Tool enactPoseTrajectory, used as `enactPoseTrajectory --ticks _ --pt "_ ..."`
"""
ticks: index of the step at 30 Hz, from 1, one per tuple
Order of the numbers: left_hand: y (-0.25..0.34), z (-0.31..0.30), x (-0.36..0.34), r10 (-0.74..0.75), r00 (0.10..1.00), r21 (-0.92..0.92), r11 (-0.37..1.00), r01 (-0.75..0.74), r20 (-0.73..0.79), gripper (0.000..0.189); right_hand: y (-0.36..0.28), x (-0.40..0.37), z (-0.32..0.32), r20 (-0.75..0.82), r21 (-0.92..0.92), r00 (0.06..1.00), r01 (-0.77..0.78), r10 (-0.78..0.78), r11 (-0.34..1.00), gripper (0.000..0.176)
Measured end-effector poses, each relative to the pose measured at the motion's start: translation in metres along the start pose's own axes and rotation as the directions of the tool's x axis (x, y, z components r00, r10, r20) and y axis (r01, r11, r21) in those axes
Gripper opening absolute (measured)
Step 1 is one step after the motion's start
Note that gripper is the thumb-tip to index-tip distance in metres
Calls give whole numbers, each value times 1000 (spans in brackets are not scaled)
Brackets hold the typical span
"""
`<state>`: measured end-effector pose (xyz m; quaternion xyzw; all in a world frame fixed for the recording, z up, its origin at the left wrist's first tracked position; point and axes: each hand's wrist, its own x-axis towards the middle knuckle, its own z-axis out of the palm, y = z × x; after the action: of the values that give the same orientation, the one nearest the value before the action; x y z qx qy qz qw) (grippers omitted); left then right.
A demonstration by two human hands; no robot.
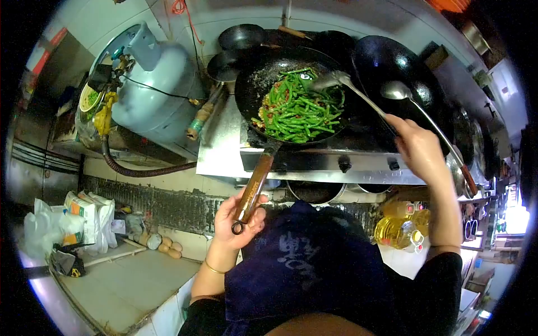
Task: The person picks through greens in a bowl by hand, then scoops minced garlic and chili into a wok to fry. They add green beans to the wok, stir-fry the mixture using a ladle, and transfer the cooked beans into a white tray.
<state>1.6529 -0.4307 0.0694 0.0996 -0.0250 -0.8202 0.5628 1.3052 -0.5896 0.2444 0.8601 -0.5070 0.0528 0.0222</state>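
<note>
A dark wok (250,92) sits on the stove, full of green beans (305,115) mixed with red chili bits and small yellowish pieces. My left hand (225,227) is closed around the end of the wok's brown wooden handle (259,180). Fingers of my right hand (419,148) grip the metal shaft of a spatula (329,81), whose head rests over the beans at the wok's upper right. To the right of that hand, a long-handled ladle (397,90) lies across a larger black wok (386,59), its bowl inside.
At the left stands a grey gas cylinder (162,84) with a hose (131,169). Smaller pans (242,36) sit behind the wok. Oil bottles (395,232) are low on the right. Plastic bags (84,218) and several eggs (171,247) lie at lower left.
</note>
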Motion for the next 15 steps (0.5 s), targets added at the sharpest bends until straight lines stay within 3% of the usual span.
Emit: enactPoseTrajectory --ticks 2,5,10,13,14,15 --pt "-1 -1 1 19 998 15 1000 -20 61 56 -6 15 34 -76 52 997 -20 24 998 44" --pt "-7 -2 0 66 997 25 998 -65 -41 59 -18 43 84 -227 28 973 -30 36 999 39" --pt "-17 -18 5 85 995 -42 995 -88 -60 56 -16 50 113 -208 18 978 -29 32 999 39" --pt "-30 -68 20 125 990 -133 982 -132 -59 47 -15 37 107 -245 51 969 -11 23 999 44" --pt "-33 -72 30 71 995 -190 978 -84 -76 43 -14 31 106 -269 61 963 2 15 998 45" --pt "-38 -75 38 97 971 -85 989 -118 -221 41 -15 24 105 -293 71 956 16 5 997 47"
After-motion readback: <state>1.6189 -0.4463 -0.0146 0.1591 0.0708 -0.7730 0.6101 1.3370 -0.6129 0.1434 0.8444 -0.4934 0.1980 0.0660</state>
